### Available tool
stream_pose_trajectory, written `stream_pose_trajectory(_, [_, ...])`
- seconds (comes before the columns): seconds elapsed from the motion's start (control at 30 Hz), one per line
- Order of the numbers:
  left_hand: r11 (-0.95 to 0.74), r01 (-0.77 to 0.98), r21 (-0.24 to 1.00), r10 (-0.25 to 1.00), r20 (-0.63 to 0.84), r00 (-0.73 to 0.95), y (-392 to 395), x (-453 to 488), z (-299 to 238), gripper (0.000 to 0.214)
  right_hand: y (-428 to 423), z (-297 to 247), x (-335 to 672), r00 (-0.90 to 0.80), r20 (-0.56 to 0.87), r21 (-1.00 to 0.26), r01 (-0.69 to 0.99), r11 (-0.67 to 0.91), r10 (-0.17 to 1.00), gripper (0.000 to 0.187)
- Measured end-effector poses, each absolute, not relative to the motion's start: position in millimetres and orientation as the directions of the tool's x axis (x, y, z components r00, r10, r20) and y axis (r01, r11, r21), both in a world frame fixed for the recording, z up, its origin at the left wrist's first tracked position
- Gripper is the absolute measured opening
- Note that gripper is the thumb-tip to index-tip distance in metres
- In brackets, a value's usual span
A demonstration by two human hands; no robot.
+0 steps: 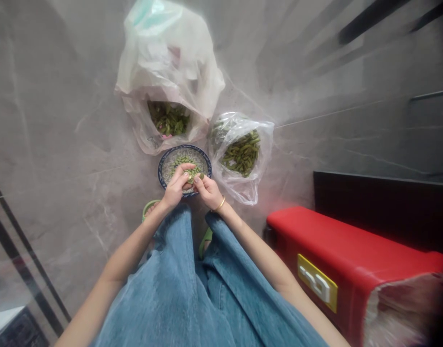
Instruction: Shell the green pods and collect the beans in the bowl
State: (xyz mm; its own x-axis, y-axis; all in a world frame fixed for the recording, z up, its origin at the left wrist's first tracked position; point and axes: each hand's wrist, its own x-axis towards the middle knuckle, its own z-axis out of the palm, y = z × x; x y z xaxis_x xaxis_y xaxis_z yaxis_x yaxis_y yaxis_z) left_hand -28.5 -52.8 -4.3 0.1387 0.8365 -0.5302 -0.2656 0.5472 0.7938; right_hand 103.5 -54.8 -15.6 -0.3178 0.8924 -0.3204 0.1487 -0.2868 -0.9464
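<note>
My left hand (175, 187) and my right hand (208, 191) meet over the near part of a blue-rimmed patterned plate (161, 169). Pinched between their fingertips is a green bean pod (201, 176), mostly covered by the fingers. Loose shelled green beans (183, 159) lie on the plate. To the right stands an open clear plastic bag (255, 185) of whole bean pods (243, 154). Beyond the plate, a larger whitish plastic bag (167, 62) gapes toward me, with dark green pods or husks (170, 118) inside.
All this rests on a grey marbled floor (80, 144). A red bin-like container (326, 236) with a yellow label is at the lower right, beside a black panel (380, 207). My knees in blue denim (152, 289) and green slippers (206, 241) are close to the plate.
</note>
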Motion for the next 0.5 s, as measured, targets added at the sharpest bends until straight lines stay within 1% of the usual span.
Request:
stream_pose_trajectory(0.1, [0.543, -0.301, 0.784, 0.837, -0.532, 0.125, -50, -33, -5, 0.030, -46, -16, 110, -0.407, -0.266, -0.960, 0.198, -0.200, 0.874, 0.045])
stream_pose_trajectory(0.17, [0.560, -0.311, 0.768, 0.826, -0.546, 0.140, -49, -34, -6, 0.032, -41, -15, 112, -0.460, -0.206, -0.961, 0.262, -0.090, 0.864, 0.040])
stream_pose_trajectory(0.23, [0.623, -0.323, 0.712, 0.779, -0.600, 0.182, -48, -33, -7, 0.031, -38, -15, 113, -0.507, -0.159, -0.937, 0.347, 0.032, 0.847, 0.035])
stream_pose_trajectory(0.3, [0.698, -0.330, 0.636, 0.711, -0.672, 0.208, -48, -31, -10, 0.027, -39, -16, 112, -0.527, -0.156, -0.902, 0.421, 0.097, 0.836, 0.032])
stream_pose_trajectory(0.33, [0.727, -0.338, 0.598, 0.677, -0.707, 0.205, -49, -29, -12, 0.024, -40, -18, 111, -0.518, -0.177, -0.888, 0.450, 0.090, 0.837, 0.031])
stream_pose_trajectory(0.4, [0.762, -0.368, 0.533, 0.623, -0.758, 0.193, -50, -25, -14, 0.021, -45, -22, 108, -0.448, -0.261, -0.874, 0.487, -0.012, 0.855, 0.031])
stream_pose_trajectory(0.47, [0.766, -0.412, 0.494, 0.606, -0.770, 0.203, -52, -22, -16, 0.023, -49, -26, 104, -0.326, -0.384, -0.868, 0.446, -0.217, 0.864, 0.036])
stream_pose_trajectory(0.5, [0.755, -0.433, 0.492, 0.615, -0.761, 0.208, -53, -22, -17, 0.027, -50, -28, 103, -0.278, -0.455, -0.862, 0.377, -0.340, 0.846, 0.040])
